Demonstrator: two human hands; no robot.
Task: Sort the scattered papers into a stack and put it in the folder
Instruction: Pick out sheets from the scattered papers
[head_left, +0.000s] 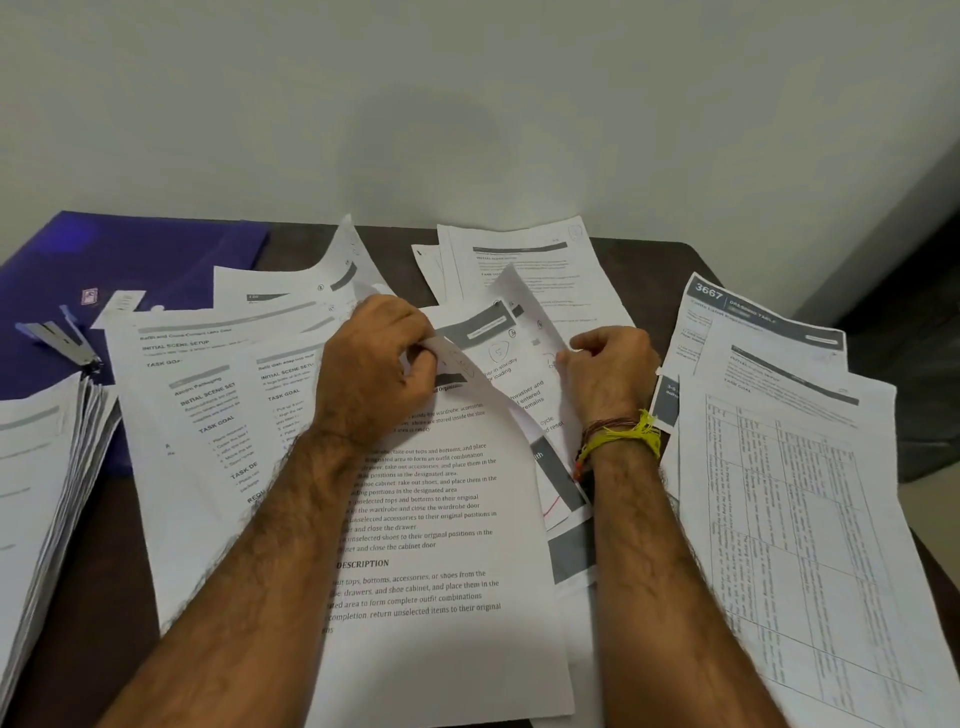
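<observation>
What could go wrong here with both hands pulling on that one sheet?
The curled white sheet is pinched by the left hand and right hand at opposite edges, so it may crease or tear. Lifting it could also drag the loose printed page beneath, scattering papers further.

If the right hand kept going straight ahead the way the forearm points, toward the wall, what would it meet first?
Probably the curled white sheet that the right hand already pinches at its edge; beyond it lie the flat printed pages near the table's back edge, then the pale wall. Depth is hard to judge from this one view.
</observation>
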